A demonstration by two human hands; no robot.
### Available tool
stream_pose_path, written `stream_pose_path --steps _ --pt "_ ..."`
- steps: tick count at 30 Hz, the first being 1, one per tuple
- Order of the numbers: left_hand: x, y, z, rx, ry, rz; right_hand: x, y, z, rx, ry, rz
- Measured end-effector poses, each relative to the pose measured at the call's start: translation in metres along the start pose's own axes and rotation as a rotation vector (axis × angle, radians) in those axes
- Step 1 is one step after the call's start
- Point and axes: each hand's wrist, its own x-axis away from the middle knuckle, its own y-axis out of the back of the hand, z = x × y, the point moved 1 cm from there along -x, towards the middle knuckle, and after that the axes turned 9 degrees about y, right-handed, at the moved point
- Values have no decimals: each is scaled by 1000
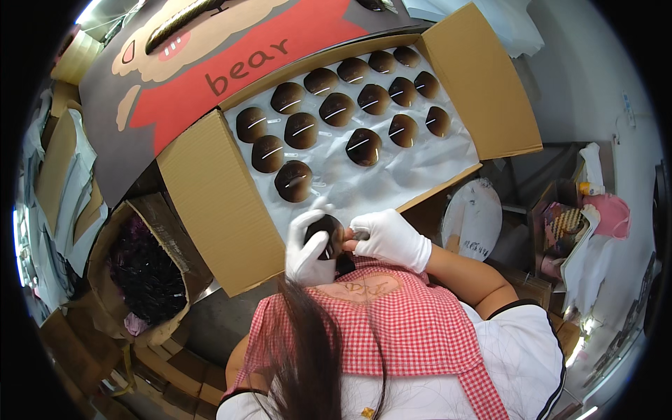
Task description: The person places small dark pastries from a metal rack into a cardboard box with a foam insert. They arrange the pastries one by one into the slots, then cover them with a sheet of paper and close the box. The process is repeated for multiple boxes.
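In my gloved left hand (302, 260) is a brown tinted lens (326, 236), dark at one side and lighter at the other, gripped with the fingers wrapped round its edge. At the lens's right edge my right hand (390, 241) is closed in a pinch; its glove leaves some fingertips bare. Whatever small thing sits between those fingers is too hidden to name. Just beyond both hands, several similar brown lenses (364, 147) lie spaced in rows on a white sheet (420, 168) inside an open cardboard box (210, 203). Small clear tags lie beside some lenses.
Box flaps (483, 84) stick out left and right. Behind lies a mat (280, 77) with a bear drawing. At left stands a carton (175, 259) of dark shredded material. A round white board (472, 217) and a bin with a pink item (612, 213) stand at right.
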Motion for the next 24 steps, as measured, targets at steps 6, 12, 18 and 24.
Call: stream_pose_path --steps 6,12,18,24 --pt "-4 33 -53 -541 -369 -304 -5 -7 -2 410 213 -98" --pt "-37 13 -79 -1463 -577 -106 28 52 -33 538 119 -279" --pt "-67 -8 -72 -2054 -531 -168 56 106 -60 660 -26 -444" --pt "-82 -22 -68 -2146 -353 -244 78 152 -81 695 -140 -536"
